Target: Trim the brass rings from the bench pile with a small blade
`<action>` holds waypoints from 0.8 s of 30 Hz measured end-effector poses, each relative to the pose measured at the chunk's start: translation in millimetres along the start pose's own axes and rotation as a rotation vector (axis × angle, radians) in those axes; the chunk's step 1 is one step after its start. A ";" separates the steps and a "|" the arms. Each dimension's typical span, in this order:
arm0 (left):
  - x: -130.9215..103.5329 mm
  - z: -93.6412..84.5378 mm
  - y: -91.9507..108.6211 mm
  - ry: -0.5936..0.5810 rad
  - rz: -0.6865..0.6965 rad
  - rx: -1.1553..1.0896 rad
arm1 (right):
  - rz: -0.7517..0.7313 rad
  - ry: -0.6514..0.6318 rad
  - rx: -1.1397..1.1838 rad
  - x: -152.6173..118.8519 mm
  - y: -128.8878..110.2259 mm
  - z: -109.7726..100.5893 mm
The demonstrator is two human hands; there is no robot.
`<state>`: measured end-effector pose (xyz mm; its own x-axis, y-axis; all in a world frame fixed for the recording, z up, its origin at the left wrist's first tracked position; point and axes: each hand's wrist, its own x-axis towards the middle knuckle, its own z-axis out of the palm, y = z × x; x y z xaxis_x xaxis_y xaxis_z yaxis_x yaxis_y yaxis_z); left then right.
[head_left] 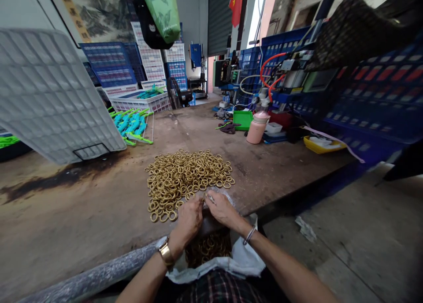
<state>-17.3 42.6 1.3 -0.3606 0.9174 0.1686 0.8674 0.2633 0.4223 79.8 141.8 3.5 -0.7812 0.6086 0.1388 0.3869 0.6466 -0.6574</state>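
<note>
Just beyond my left grip and right grip: ring pile on desk | both curled close | whether pinching, I cannot tell

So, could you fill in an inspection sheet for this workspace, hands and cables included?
Surface: brown table, dark stain at left.
Work items: gold-coloured rings heaped on the table; more below its edge, by a white sack.
Clutter: pink bottle, green tray, yellow tray beyond the heap.
Hands: left hand and right hand close together at the heap's near side; grip unclear.
Cables: orange tube looping at right.
Surroundings: stacked blue crates and white crates.
</note>
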 end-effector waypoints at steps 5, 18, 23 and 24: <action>-0.4 -1.4 0.1 0.030 -0.013 -0.066 | 0.035 0.005 -0.041 2.2 2.9 1.1; -0.3 -2.1 -1.0 0.049 -0.203 -0.523 | -0.039 0.147 0.199 -6.9 -2.5 5.1; -4.0 0.9 2.4 0.084 -0.161 -0.391 | -0.034 0.102 0.207 -7.6 1.3 5.5; -4.6 0.4 3.3 0.077 -0.144 -0.350 | -0.036 0.091 0.215 -7.6 1.6 4.9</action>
<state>-12.7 39.4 1.6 -0.5066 0.8497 0.1462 0.6408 0.2577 0.7231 83.9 136.0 -2.2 -0.7417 0.6319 0.2248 0.2387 0.5619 -0.7920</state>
